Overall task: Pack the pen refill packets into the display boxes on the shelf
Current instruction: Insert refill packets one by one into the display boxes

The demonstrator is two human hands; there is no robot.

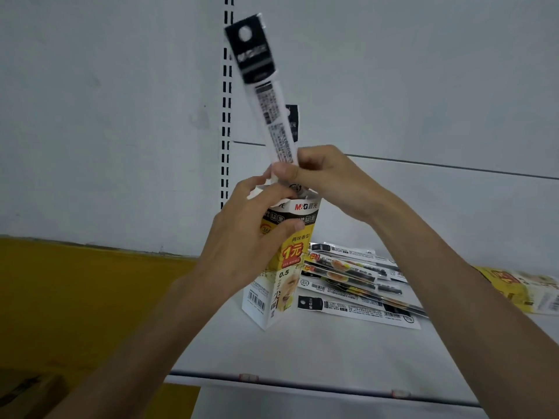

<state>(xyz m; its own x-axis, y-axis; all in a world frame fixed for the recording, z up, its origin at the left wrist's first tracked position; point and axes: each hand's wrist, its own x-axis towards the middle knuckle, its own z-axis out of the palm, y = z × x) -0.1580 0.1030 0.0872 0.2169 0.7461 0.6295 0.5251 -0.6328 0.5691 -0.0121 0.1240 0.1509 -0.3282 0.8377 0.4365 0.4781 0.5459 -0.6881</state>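
The left hand [242,240] grips the upright display box [282,267] on the shelf [302,352], fingers curled round its top; the right hand [320,173] pinches a refill packet [263,86] by its lower end at the box mouth; held so low, the long packet may snag the rim and tip the box onto the loose packets [357,285] beside it.

Shelf [302,352] lies bare at 6 o'clock of the box [281,264]. At 3 o'clock a pile [357,282] of packets sits just beside it, with a carton [520,291] farther out. At 12 o'clock a packet [266,95], right hand [326,179] and left hand [248,240] crowd its mouth.
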